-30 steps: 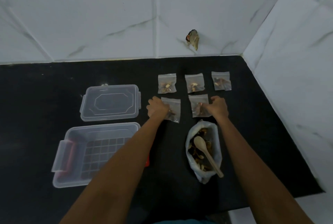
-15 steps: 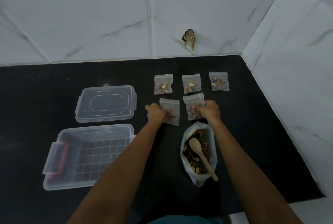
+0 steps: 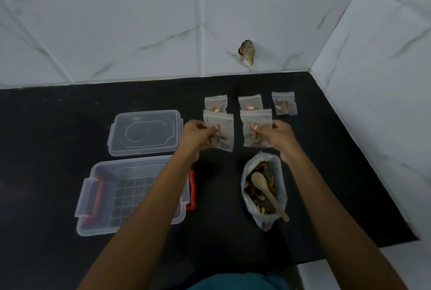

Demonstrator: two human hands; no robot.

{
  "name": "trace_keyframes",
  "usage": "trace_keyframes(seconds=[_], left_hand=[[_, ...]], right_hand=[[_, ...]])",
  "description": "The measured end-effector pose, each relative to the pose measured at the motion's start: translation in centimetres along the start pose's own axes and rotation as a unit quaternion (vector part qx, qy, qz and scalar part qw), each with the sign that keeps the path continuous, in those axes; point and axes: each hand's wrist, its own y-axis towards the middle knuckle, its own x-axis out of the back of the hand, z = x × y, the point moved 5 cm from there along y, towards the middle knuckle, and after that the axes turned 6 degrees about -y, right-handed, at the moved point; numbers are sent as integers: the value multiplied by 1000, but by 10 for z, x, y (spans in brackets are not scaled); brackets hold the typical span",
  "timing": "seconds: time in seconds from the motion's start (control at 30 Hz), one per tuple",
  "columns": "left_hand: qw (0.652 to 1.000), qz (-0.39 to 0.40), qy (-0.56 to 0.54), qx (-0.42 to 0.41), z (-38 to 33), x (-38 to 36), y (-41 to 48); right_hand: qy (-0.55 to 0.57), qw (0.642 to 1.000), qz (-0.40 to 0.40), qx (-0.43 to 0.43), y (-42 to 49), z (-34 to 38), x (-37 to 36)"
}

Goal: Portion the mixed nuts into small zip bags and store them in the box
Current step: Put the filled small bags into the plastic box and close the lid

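My left hand (image 3: 198,134) pinches a small filled zip bag (image 3: 221,126) and holds it up off the black counter. My right hand (image 3: 277,134) pinches a second filled zip bag (image 3: 255,121) the same way. Three more filled zip bags lie in a row behind them: left (image 3: 215,104), middle (image 3: 250,103) and right (image 3: 284,103). The clear plastic box (image 3: 93,201) with red latches stands open at the front left, partly hidden by my left forearm. A big bag of mixed nuts (image 3: 263,187) lies at the front right with a wooden spoon (image 3: 268,190) in it.
The box's clear lid (image 3: 145,132) lies flat behind the box. White tiled walls close the back and the right side, and a dark scrap (image 3: 246,52) sticks to the back wall. The black counter (image 3: 58,121) ends at a white edge at the front right.
Both hands have lifted the two near zip bags off the counter and now hold them up in front of the back row.
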Motion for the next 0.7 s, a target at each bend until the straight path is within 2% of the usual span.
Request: trace_keyframes(seconds=[0.1, 0.47, 0.63, 0.7], left_hand=[[1000, 6, -19, -12, -5, 23, -26], [998, -66, -24, 5, 28, 147, -76], [998, -62, -13, -8, 44, 178, -93], [997, -68, 30, -8, 52, 188, -94]], right_hand=[[-19, 1000, 13, 12, -26, 11, -16], [-17, 998, 54, 19, -98, 15, -107], [-88, 992, 65, 60, -115, 10, -152], [-141, 986, 50, 73, -119, 7, -168]])
